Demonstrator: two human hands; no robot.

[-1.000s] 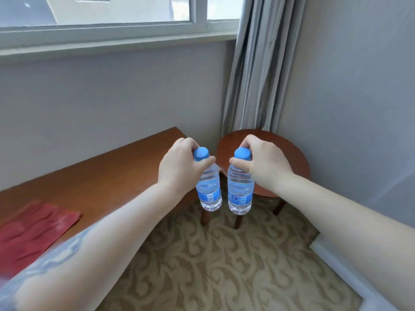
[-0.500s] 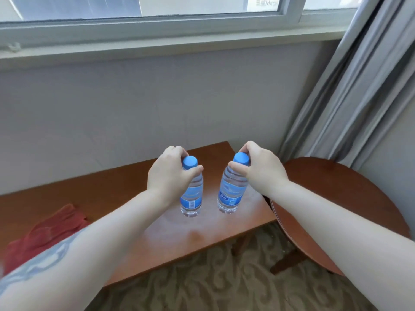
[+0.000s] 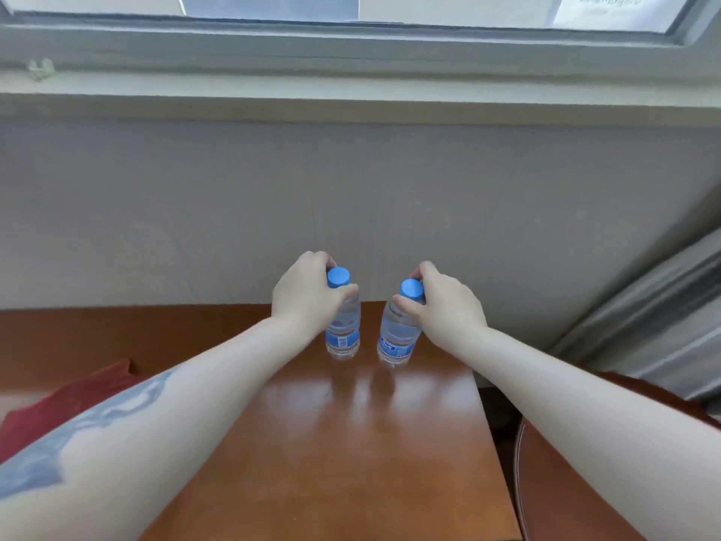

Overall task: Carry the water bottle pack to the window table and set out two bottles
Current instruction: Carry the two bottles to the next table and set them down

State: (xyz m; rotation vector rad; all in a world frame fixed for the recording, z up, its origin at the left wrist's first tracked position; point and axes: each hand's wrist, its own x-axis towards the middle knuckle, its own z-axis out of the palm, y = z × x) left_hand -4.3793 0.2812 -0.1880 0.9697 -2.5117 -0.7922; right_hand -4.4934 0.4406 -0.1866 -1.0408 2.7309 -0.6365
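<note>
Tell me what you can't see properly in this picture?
Head view only:
- Left bottle: its neck and shoulder are covered by the left hand.
- Right bottle: label print is too small to read; whether its base touches the table is unclear.
- Red cloth: partly hidden behind the left forearm.
- Round side table: cut off by the bottom edge.

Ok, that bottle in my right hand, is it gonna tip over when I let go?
Possibly. The right bottle leans left, pinched near its cap by the right hand, so it may rock before settling. It looks full, so probably bottom-heavy enough to stay up. The glossy table could let it slide.
</note>
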